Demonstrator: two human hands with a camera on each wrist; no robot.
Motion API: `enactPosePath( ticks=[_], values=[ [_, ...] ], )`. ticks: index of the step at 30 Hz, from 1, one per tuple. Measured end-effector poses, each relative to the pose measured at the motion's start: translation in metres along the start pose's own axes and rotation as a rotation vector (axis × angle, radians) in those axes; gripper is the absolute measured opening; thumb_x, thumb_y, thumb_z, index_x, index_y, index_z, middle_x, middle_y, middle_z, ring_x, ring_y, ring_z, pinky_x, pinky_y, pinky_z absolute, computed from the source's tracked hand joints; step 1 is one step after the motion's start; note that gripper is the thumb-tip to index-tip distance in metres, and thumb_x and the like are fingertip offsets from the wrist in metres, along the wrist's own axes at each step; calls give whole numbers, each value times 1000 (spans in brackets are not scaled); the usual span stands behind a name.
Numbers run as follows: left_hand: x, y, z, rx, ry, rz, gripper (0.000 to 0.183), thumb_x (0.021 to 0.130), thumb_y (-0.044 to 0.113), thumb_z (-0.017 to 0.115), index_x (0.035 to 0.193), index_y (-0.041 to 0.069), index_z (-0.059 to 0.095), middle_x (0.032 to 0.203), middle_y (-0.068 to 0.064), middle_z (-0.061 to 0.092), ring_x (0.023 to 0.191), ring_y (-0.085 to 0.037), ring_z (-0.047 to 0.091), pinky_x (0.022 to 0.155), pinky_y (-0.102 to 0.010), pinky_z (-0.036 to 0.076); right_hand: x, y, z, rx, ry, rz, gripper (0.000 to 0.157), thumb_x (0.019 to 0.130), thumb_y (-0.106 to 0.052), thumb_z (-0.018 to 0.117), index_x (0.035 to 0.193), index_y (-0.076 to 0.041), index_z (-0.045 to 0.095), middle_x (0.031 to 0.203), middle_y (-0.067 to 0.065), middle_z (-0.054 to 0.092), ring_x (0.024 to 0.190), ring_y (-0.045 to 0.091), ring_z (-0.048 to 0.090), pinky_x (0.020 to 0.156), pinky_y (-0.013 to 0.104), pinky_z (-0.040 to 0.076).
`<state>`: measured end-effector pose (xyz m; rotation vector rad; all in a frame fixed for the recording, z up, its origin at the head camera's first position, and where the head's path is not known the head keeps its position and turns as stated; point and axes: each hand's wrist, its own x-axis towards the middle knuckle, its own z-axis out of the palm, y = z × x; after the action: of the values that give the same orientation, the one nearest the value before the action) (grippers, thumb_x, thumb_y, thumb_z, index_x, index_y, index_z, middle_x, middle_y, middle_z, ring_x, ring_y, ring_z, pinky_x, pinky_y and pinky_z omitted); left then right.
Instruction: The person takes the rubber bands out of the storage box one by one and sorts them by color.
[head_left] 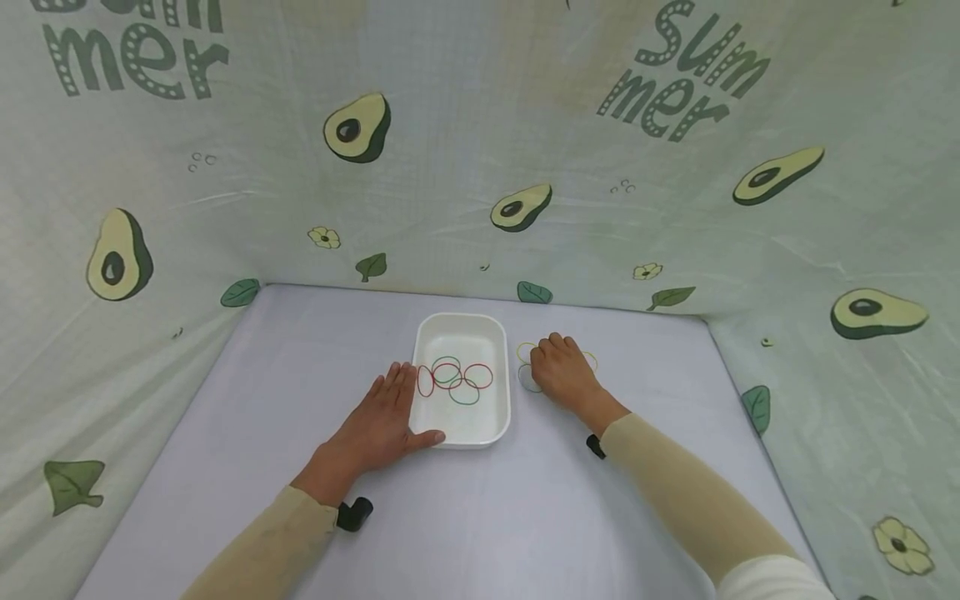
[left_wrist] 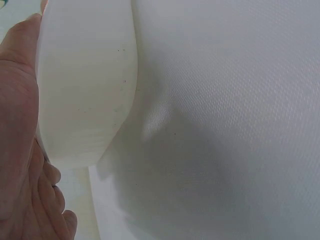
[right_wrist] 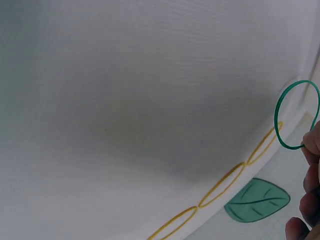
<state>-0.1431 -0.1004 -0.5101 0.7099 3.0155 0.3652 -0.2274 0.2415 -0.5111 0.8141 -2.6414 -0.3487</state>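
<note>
My right hand (head_left: 564,373) is right of a white plastic tray (head_left: 459,425), its thumb and finger pinching a thin green rubber band (right_wrist: 276,116). The band stands on edge, raised above the tabletop. Yellow rubber bands (right_wrist: 220,181) lie in a row on the table close by; the hand partly hides them in the head view. Along the tray's left side rests my left hand (head_left: 382,421), fingers straight, thumb at the near corner. Inside the tray are red rubber bands (head_left: 492,377) and green ones (head_left: 465,404), some overlapping.
The pale tabletop (head_left: 300,350) meets a hanging cloth (head_left: 435,208) printed with avocados and leaves at the back and sides. A dark wrist device (head_left: 355,513) sits under the left wrist, another (head_left: 596,447) under the right.
</note>
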Motion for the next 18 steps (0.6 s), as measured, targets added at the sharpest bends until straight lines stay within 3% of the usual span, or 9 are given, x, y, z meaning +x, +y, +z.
enactPosePath(
  ticks=[18],
  values=[
    [0,0,-1,9,5,2,117,83,82,43,154,-6,12,161,-25,15,151,-38,10,122,-50,18,3,-4,15,-6,-64,13,12,94,-7,58,83,-5,62,80,6,55,80,24,40,68,33,36]
  ],
)
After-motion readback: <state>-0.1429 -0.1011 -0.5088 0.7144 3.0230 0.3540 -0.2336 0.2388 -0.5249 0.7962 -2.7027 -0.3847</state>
